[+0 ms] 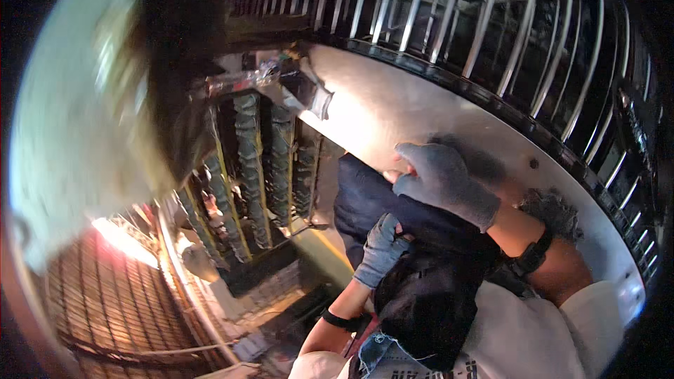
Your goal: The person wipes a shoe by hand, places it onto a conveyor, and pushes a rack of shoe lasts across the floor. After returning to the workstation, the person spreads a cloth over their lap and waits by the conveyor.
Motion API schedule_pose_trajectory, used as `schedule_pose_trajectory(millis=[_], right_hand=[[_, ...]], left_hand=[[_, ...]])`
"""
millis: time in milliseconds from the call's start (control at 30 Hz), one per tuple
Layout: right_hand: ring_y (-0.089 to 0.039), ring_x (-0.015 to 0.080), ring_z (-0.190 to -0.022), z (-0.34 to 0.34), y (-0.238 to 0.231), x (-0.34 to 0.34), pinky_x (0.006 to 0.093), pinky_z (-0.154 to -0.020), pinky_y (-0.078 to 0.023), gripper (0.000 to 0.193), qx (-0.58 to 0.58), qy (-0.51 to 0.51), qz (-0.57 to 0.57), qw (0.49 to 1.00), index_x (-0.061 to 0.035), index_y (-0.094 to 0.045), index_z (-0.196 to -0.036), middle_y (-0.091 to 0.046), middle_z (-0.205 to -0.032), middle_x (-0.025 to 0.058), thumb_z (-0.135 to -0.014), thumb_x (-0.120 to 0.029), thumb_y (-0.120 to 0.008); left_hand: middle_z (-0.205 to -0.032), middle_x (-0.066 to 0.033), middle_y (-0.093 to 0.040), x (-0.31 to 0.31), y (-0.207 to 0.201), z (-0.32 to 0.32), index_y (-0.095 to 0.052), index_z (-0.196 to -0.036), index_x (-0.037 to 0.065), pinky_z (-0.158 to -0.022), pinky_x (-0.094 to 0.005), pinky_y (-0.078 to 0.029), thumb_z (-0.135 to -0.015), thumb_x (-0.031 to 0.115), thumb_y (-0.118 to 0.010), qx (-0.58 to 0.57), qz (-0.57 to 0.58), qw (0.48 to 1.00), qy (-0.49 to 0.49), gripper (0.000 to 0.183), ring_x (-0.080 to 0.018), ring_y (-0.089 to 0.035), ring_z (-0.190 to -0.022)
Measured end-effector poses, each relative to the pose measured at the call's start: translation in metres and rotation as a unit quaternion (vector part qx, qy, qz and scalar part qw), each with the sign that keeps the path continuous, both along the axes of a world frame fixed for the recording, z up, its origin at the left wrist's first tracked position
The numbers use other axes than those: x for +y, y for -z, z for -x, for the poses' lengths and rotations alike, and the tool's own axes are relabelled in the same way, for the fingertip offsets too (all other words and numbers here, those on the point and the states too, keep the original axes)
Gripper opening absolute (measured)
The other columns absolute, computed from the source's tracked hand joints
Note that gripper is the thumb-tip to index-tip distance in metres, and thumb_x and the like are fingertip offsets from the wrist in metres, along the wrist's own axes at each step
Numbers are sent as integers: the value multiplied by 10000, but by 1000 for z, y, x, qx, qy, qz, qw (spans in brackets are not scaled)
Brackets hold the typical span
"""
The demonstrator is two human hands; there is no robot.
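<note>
Head view: at the far left a large pale blurred shape point(77, 119) fills the edge, too smeared to identify, with darkness just to its right. Below it lies a brown slatted panel point(105, 302), with a bright strip of light point(126, 242) along its upper side. Next come yellow-edged stacks point(253, 168) of dark grey-green material, set in several upright rows, and near their upper end a small shiny fitting point(267, 77) whose kind cannot be made out.

Toward the middle, a black wristband point(342, 320) circles the left wrist. The left hand point(382, 249), in a grey glove with bare fingertips, is closed on the dark cloth point(372, 196), gripping a fold of it. That cloth is bunched in front of the person, its upper end against the edge of the pale metal surface point(379, 98) and its lower part hanging over the body; beneath it a bit of frayed blue denim point(382, 354) shows.

The right hand point(439, 179), gloved alike, is above the left one, fingers bent and tips at the cloth's upper edge; whether they pinch it cannot be told. Beyond the surface stands a row of shiny metal bars point(415, 7). Farther right, a dark watch-like band point(533, 253) sits on the right wrist, near a dark scuffed patch point(551, 210) on the surface, and a pale shirt sleeve point(597, 316) covers the upper arm
</note>
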State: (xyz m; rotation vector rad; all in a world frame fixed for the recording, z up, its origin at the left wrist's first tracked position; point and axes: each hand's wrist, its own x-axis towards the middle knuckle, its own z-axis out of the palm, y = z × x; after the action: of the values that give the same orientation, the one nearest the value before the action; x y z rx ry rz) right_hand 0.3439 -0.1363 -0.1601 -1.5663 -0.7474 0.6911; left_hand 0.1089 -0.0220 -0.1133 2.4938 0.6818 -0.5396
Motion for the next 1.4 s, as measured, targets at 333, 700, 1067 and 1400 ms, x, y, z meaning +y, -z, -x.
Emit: schedule_pose_trajectory(millis=[333,700,1067,1400], right_hand=[[-690,228,-697,42,-9,13,344,-666,-544,238,-155,90,112,978,-147,-725,-1116,-693,-804,79,-902,-249,-701],[-402,444,-1383,75,-32,46,519,-1148,-353,815,-572,-130,204,783,-77,-466,-1473,-425,-1486,218,-753,-261,-801],[-278,513,-1448,87,-42,73,590,-1197,-260,887,-647,-277,426,568,51,-301,-1531,-264,-1566,338,-881,-410,-691],[-721,347,-911,137,-95,225,451,-809,-573,601,2,-226,650,726,-9,-716,-1057,-749,-976,161,-1014,-563,-487]], left_hand=[[-1102,-172,-678,14,-19,83,-686,-1076,81,-880,-481,-551,-840,257,-802,-259,-80,962,-23,317,-403,-655,-1023],[-873,-214,-592,65,79,280,-631,-927,44,-706,-513,-474,-891,142,-642,-417,-96,869,-250,105,-448,-588,-802],[-1281,-249,-627,98,78,369,-604,-1321,43,-1030,-551,-438,-1026,343,-506,-312,92,874,-362,432,-486,-559,-1201],[-1367,-238,-605,156,-11,468,-593,-1368,46,-1070,-456,-454,-1009,362,-557,-95,266,855,-434,479,-405,-556,-1284]])
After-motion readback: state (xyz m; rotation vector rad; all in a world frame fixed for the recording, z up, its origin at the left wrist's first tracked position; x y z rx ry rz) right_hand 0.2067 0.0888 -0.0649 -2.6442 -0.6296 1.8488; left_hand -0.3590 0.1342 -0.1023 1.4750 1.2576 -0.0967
